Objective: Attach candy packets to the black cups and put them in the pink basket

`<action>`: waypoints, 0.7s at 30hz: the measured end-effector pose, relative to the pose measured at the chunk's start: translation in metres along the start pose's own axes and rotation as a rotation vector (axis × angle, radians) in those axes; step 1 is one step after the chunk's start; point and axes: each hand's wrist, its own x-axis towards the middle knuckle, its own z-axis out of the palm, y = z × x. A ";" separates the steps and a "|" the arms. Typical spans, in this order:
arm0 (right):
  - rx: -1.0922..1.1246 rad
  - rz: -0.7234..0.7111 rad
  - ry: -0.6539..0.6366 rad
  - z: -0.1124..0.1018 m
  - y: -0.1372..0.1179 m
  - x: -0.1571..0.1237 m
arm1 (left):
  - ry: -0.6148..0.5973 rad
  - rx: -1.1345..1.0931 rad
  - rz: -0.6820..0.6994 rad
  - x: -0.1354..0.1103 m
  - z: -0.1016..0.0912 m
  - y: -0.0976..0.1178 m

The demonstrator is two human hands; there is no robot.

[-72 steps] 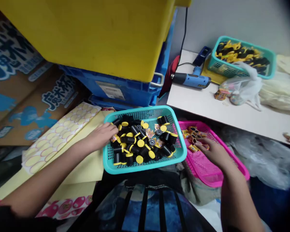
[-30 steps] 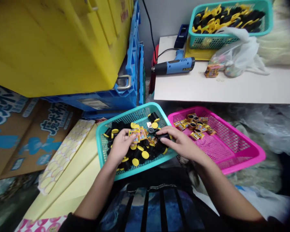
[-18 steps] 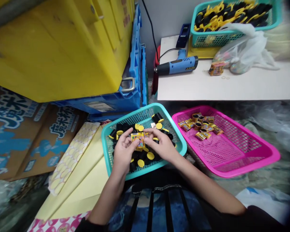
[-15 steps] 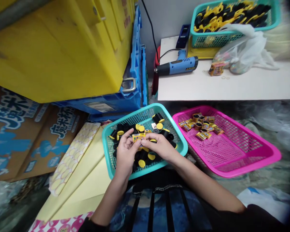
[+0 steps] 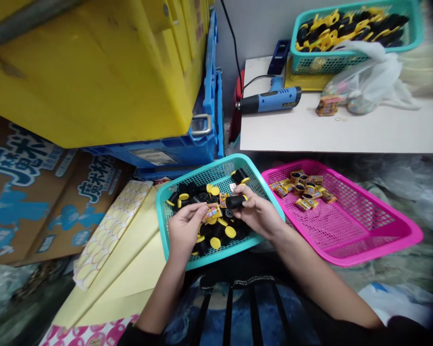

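A teal mesh basket (image 5: 263,193) on my lap holds several black cylinders with yellow caps (image 5: 216,234) and a few colourful labels. My left hand (image 5: 184,228) pinches an orange and yellow printed label (image 5: 213,212) over the basket. My right hand (image 5: 260,215) grips a black cylinder (image 5: 235,201) lying sideways, just right of the label. Hands and items hover close together above the pile.
A pink mesh basket (image 5: 364,240) to the right holds several labelled pieces (image 5: 303,187). Behind it, a white tabletop (image 5: 310,134) carries a blue heat gun (image 5: 270,101), a plastic bag and another teal basket (image 5: 353,36). Yellow and blue crates, cardboard boxes and sticker sheets (image 5: 111,226) are on the left.
My left hand took a label from the basket, and my right hand left the pink basket and picked up a black cylinder. The two hands have just drawn slightly apart.
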 end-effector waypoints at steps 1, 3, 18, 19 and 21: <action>0.014 0.020 -0.021 -0.001 -0.005 -0.002 | 0.001 -0.005 0.005 0.001 -0.001 -0.001; -0.066 0.033 -0.064 -0.002 -0.012 -0.006 | 0.000 -0.053 0.013 0.003 -0.001 -0.004; -0.215 -0.199 0.030 -0.004 -0.003 -0.001 | 0.082 -0.011 0.079 0.002 0.004 -0.001; -0.244 -0.194 0.024 -0.006 -0.005 -0.001 | 0.085 -0.003 0.099 0.002 0.004 -0.002; -0.318 -0.180 0.003 -0.009 -0.006 0.000 | 0.090 0.004 0.138 0.002 0.004 -0.003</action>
